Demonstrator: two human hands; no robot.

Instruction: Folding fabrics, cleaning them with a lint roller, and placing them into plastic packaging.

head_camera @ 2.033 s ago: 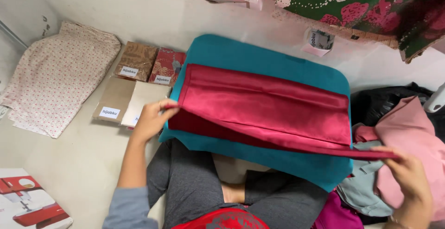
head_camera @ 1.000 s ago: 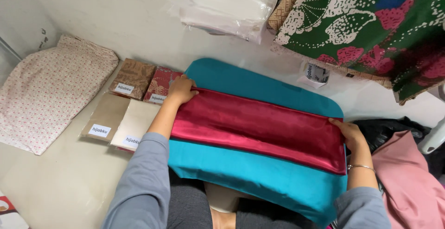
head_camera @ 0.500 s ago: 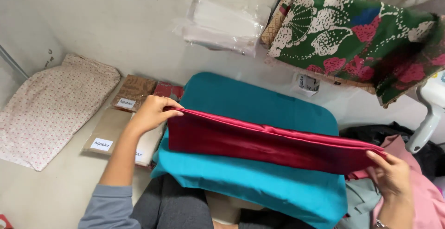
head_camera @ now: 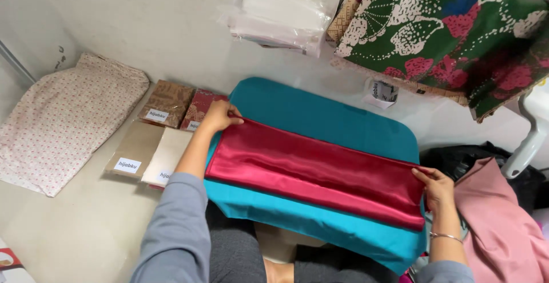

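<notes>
We are holding a red cloth (head_camera: 320, 171) flat on the blue board (head_camera: 320, 117) (it is shiny). Our right hand (head_camera: 437, 187) is pinching its right end. Our left hand (head_camera: 218, 115) is gripping its far left corner, beside small packets (head_camera: 166, 103).

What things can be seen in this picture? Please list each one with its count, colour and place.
Red cloth: one, shiny dark red, folded flat on the cushion.
Cushion: one, teal, centre.
Flat packets: four, brown, dark red, tan, cream, left of the cushion.
Dotted cloth: one, white with pink dots, far left.
Plastic bags: a stack, clear, top centre.
Flowered cloth: one, green with red, top right.
Pink cloth: one, right edge.
Left hand: on the red cloth's left end.
Right hand: on its right end.
</notes>
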